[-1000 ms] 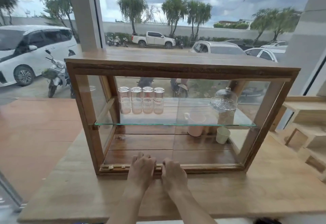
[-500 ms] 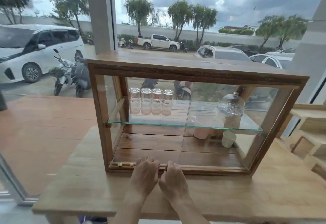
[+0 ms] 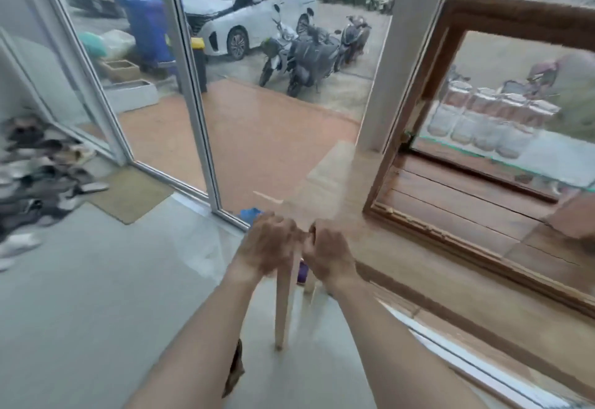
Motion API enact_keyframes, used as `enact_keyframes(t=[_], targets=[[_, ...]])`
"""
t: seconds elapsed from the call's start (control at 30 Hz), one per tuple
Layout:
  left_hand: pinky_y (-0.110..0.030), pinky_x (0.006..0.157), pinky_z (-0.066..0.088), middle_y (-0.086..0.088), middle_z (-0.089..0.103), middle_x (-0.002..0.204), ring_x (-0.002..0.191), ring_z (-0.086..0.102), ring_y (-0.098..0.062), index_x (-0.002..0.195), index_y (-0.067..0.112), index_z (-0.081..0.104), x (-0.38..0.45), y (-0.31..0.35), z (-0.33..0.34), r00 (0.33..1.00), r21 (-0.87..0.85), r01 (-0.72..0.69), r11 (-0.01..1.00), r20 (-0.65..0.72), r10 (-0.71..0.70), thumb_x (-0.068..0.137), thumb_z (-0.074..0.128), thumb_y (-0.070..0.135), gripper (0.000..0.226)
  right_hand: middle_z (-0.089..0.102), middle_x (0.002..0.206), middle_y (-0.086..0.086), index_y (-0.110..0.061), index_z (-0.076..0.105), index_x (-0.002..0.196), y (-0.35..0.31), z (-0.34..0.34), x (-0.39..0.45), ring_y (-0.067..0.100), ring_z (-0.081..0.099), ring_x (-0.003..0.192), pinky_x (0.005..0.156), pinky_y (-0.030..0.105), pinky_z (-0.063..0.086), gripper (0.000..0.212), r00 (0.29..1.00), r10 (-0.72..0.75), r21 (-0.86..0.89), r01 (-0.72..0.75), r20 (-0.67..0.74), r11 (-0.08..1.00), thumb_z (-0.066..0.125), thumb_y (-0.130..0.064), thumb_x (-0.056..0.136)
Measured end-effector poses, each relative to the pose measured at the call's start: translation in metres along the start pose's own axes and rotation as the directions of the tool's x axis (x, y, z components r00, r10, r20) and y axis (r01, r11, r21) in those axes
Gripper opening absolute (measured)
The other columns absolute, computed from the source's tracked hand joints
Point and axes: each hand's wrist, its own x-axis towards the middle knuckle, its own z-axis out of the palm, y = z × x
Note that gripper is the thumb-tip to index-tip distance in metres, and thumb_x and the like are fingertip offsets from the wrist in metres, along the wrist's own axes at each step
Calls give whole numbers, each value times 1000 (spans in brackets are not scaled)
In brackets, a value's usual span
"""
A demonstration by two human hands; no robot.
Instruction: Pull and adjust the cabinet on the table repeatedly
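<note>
Wooden display cabinet [image 3: 483,202] with glass panes stands on the wooden table [image 3: 338,176], to the right of and beyond both hands, its long axis running from the near left corner away toward the right edge of the view. Its low front rail runs the same way, just right of the right hand [image 3: 328,255], which makes that hand the nearer of the two; the left hand [image 3: 269,244] hovers beside it, close enough that the knuckles almost touch. Both hands sit over the table's left end, above the pale table leg [image 3: 285,309], and seem to be apart from the cabinet. The fingers of each are curled inward, yet motion blur hides whether they pinch anything small between them, so I cannot tell what, if anything, they hold. Inside the cabinet a row of glass jars [image 3: 489,125] stands on the glass shelf [image 3: 547,167]. Through the glass door [image 3: 193,86] on the left, parked scooters [image 3: 309,51] and a white van [image 3: 244,6] show outside, and a heap of shoes [image 3: 38,164] lies on the floor at the far left.
</note>
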Motion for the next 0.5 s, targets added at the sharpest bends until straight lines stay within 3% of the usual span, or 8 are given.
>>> enact_keyframes(t=[0.1, 0.17, 0.3, 0.5], targets=[[-44, 79, 52, -14, 71, 79, 85, 63, -38, 80, 10, 66, -39, -59, -14, 989, 21, 146, 989, -31, -145, 74, 60, 10, 8, 64, 98, 24, -2, 60, 89, -28, 42, -1, 38, 59, 94, 75, 39, 43, 14, 993, -53, 11, 52, 105, 999, 49, -9, 84], [-42, 80, 50, -11, 72, 81, 87, 61, -36, 83, 11, 67, -69, -95, -17, 968, 40, 252, 967, -23, -252, 76, 62, 9, 9, 64, 98, 22, -3, 59, 88, -43, 72, -4, 37, 59, 95, 70, 35, 38, 12, 982, -62, -22, 67, 180, 998, 49, -7, 84], [-41, 83, 47, -9, 73, 82, 91, 61, -33, 89, 12, 69, -129, -153, -11, 895, 69, 446, 892, -12, -446, 81, 60, 10, 12, 67, 101, 18, -5, 63, 92, -71, 135, -15, 35, 61, 99, 80, 40, 49, 16, 943, -81, -2, 86, 321, 996, 49, -5, 85], [-41, 84, 49, -4, 76, 91, 92, 61, -28, 95, 15, 70, -189, -202, 14, 783, 127, 611, 781, 47, -620, 88, 50, 14, 21, 65, 107, 14, -10, 63, 101, -101, 218, -43, 36, 61, 99, 85, 42, 52, 24, 845, -100, -43, 145, 526, 989, 44, -5, 87]])
